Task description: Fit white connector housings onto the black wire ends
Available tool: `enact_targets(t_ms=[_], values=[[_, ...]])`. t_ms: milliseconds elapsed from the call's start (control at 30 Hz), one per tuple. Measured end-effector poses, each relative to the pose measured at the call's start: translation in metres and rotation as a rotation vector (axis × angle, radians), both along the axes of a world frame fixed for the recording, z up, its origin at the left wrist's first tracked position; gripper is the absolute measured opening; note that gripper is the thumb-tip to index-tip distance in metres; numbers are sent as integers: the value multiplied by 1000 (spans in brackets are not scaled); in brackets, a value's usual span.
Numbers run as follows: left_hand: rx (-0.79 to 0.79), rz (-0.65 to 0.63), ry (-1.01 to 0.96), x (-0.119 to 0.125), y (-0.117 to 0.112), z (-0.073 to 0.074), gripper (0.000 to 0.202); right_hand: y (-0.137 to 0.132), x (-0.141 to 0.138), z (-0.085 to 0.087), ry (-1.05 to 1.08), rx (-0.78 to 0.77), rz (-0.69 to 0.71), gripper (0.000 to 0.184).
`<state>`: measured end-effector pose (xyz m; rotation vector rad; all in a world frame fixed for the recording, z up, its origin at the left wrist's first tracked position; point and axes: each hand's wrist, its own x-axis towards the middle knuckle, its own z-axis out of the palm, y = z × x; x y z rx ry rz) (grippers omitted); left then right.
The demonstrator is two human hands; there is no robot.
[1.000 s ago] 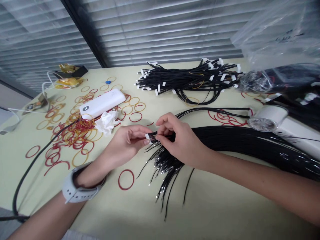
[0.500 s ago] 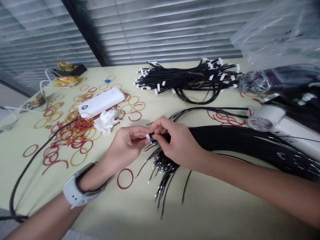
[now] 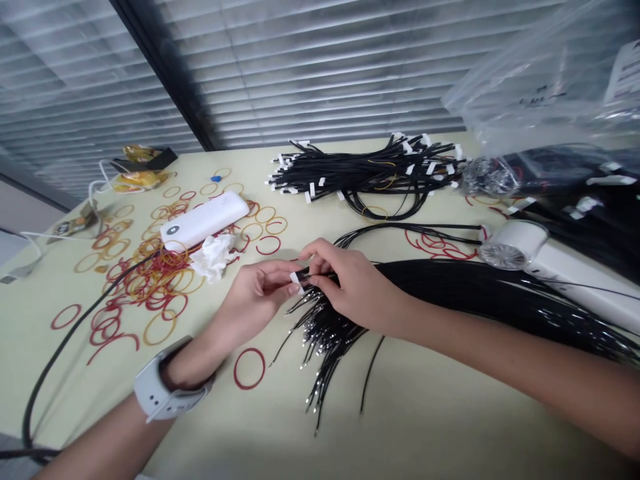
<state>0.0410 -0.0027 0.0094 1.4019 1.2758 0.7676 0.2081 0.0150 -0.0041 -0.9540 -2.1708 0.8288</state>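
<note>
Between thumb and fingers, my left hand (image 3: 263, 288) grips a small white connector (image 3: 297, 283) with black wires running into its right side. My right hand (image 3: 345, 281) pinches a thin black wire (image 3: 309, 276) right beside the connector; the exact fingertip contact is partly hidden. Under and below my right hand fans out a thick bundle of black wires (image 3: 450, 283), their bare ends tipped with shiny metal terminals (image 3: 320, 333). A red rubber band (image 3: 249, 369) lies on the table below my left hand.
Red and yellow rubber bands (image 3: 155, 283) are scattered at left around a white power bank (image 3: 205, 220) and crumpled tissue (image 3: 214, 257). Behind lies a tied bundle of finished cables (image 3: 365, 167). A white handheld fan (image 3: 515, 247) and plastic bag (image 3: 540, 93) are at right.
The view has shifted slightly, so the table things sit a little lower. The white connector shows more plainly between my left fingers. Both hands keep their grip close together.
</note>
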Motion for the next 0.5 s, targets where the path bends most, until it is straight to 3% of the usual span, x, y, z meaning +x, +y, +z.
enact_targets(t_ms=[200,500], values=[[86,-72,22,1,-2,0,18,-3,0,4,-52,-27,-31,20],[68,3,46,4,-5,0,21,-5,-6,4,-32,-90,-123,19]])
